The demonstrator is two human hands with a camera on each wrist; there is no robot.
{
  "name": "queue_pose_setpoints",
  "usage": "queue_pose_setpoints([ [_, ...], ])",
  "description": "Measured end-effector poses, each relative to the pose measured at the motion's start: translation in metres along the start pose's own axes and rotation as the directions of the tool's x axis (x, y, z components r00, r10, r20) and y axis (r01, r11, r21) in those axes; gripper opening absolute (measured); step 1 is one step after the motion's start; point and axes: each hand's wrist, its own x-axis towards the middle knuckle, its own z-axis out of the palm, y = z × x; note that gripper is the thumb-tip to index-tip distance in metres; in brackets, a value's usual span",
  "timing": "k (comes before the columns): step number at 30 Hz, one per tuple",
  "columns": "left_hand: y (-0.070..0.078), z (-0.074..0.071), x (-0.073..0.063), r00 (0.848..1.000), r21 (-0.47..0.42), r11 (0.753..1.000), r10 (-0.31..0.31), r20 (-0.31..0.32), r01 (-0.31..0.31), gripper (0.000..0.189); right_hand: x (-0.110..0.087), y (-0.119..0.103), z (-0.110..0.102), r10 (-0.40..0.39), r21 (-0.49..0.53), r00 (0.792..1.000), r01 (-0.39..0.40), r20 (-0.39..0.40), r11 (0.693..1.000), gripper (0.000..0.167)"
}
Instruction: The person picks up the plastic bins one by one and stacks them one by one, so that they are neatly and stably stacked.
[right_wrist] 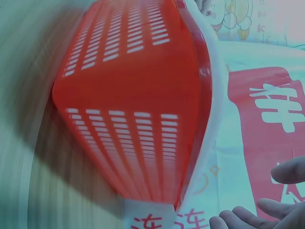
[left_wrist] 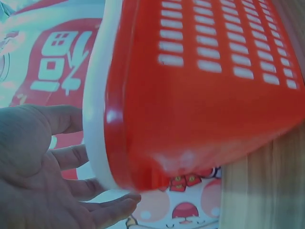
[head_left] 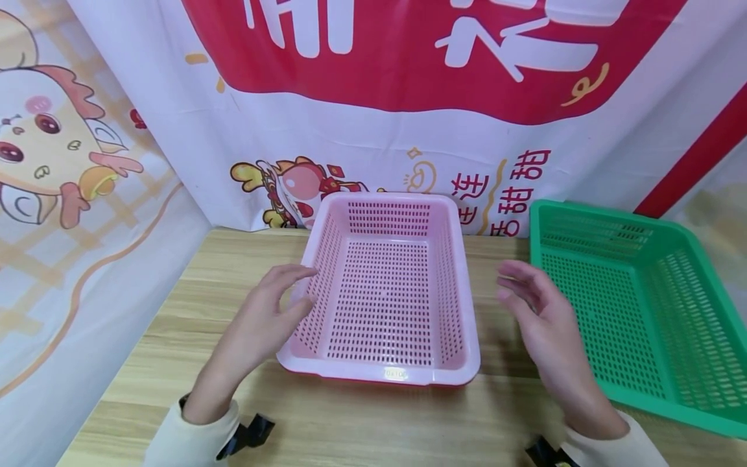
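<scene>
Hands (head_left: 265,319) (head_left: 551,327) flank pink basket's rim (head_left: 350,368), right one apart.

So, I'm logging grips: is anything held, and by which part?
Nothing appears held: the left hand is by the left rim of the pink basket, touch unclear; the right hand is empty.

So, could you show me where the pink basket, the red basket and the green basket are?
Pink basket (head_left: 382,298): head view, on its inside floor.
Red basket (left_wrist: 205,107): left wrist view, on its outer wall.
Green basket (head_left: 613,321): head view, on its inside floor.
</scene>
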Motion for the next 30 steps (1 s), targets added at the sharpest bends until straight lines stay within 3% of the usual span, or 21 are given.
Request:
queue_pose_setpoints([
  [6, 0.015, 0.014, -0.001, 0.997, -0.018, 0.997, 0.077, -0.015, -0.078, 0.042, -0.004, 0.007, -0.013, -0.056, -0.058, 0.996, 0.052, -0.064, 0.997, 0.045],
  [13, 0.033, 0.042, -0.001, 0.983, -0.073, 0.981, 0.181, -0.014, -0.182, 0.044, -0.008, 0.017, -0.029, -0.085, -0.136, 0.990, 0.069, -0.110, 0.988, 0.045],
  [24, 0.068, 0.085, 0.006, 0.970, -0.155, 0.967, 0.220, 0.104, -0.202, 0.049, -0.008, 0.038, -0.060, -0.126, -0.171, 0.984, 0.103, -0.129, 0.980, 0.042],
  [30, 0.085, 0.106, 0.012, 0.958, -0.192, 0.953, 0.261, 0.121, -0.235, 0.052, -0.011, 0.047, -0.075, -0.108, -0.179, 0.981, 0.079, -0.158, 0.981, 0.044],
])
